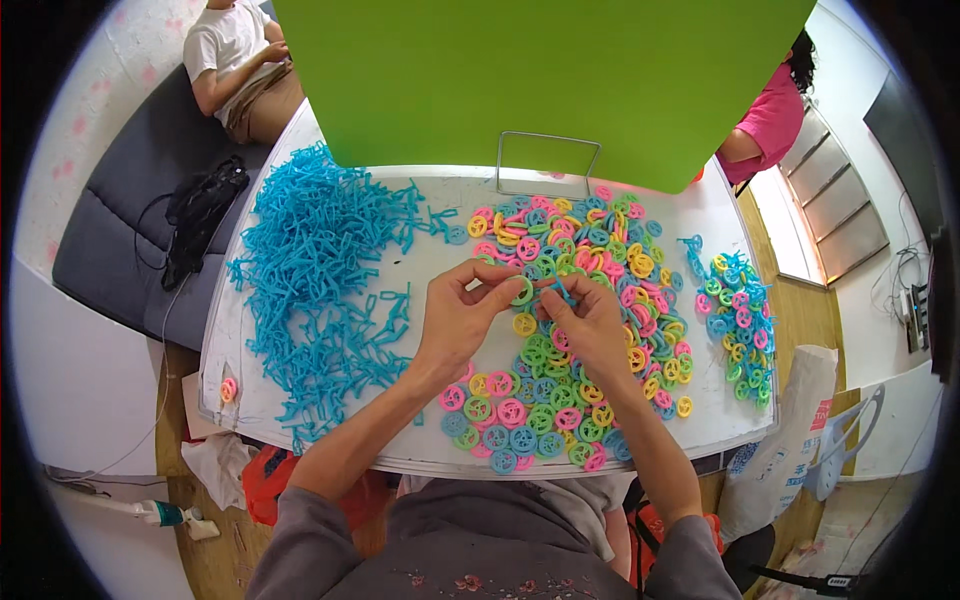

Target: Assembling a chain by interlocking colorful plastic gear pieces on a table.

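Over the middle of the white table, my left hand (462, 312) pinches a small green plastic wheel (522, 291) between thumb and fingertips. Close beside it, my right hand (590, 325) is closed on a small blue plastic piece (562, 291). The two pieces are nearly together; whether they touch I cannot tell. Beneath and around both hands spreads a pile of plastic wheels (540, 420) in pink, yellow, green and blue. To the left lies a large heap of blue plastic pieces (310, 230), thinning out toward the near edge.
At the right edge of the table (430, 455) is a group of wheels joined with blue pieces (740, 325). A green board (560, 80) and a wire stand (548, 135) rise at the back. Two people sit beyond. A white sack (785, 450) stands right of the table.
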Demonstrator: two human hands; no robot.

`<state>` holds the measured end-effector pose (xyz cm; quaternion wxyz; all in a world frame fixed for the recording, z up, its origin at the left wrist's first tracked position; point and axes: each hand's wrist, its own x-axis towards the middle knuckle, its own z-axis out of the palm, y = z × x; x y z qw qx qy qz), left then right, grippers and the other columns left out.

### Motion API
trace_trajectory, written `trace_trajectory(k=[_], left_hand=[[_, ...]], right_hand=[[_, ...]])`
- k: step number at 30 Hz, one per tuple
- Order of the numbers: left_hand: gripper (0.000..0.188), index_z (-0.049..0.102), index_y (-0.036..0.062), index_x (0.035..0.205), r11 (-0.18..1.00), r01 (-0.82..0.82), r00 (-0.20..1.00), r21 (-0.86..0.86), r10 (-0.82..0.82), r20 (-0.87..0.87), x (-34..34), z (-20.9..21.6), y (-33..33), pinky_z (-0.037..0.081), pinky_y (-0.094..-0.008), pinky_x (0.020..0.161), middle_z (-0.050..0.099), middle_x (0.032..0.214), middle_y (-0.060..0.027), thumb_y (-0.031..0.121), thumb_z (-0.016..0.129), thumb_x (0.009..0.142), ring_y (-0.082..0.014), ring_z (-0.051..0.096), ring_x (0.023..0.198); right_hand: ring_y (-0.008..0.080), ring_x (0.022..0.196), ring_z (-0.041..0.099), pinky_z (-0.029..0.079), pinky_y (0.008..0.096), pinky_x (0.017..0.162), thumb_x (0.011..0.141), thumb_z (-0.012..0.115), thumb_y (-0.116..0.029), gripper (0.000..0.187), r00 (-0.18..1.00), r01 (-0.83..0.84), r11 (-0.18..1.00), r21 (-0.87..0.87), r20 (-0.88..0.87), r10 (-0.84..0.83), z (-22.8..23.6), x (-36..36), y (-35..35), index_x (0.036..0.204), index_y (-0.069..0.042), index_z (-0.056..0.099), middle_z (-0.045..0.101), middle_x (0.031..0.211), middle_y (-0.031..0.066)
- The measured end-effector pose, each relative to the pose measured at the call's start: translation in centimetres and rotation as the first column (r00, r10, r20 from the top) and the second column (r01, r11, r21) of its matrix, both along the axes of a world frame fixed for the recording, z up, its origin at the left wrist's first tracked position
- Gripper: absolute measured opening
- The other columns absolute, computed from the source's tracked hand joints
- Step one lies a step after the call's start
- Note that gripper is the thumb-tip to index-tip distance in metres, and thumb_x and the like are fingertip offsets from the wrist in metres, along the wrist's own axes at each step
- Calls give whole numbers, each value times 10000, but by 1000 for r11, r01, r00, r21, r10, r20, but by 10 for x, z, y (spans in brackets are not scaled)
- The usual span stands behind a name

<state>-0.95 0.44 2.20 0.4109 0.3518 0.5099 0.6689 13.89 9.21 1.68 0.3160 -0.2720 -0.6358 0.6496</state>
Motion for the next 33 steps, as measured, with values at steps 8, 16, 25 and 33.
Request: trace_trajectory(k=[8,16,25,33], left_hand=[[114,610,-45,963,991,-118,988,60,111,106,9,0,2,553,-283,771,641,926,-100,4,620,860,-139,634,832],[110,591,-47,964,999,-53,998,-12,53,40,14,-9,1,559,-295,780,620,932,-91,30,592,885,-148,627,848],[147,581,-29,987,994,39,993,-102,-27,114,2,-8,1,542,-306,843,610,978,-83,94,588,907,-146,608,905],[149,574,-16,1007,976,111,955,-189,-52,291,-5,-16,4,528,-315,875,603,1035,-81,108,554,929,-163,601,940]], right_hand=[[88,762,606,488,229,705,903,606,-113,148,997,81,997,-13,-2,-81,-5,-10,-17,988,9,614,641,837,37],[91,776,606,489,225,685,911,591,-111,158,998,57,998,-22,-6,-57,-10,-5,-3,1017,5,606,635,857,25],[78,761,600,464,212,640,895,591,-69,123,993,60,993,100,93,-70,-5,-7,-6,992,4,612,623,808,15],[90,731,612,478,226,628,873,615,-56,116,991,17,996,91,133,-29,-1,-5,-6,956,24,623,650,795,53]])
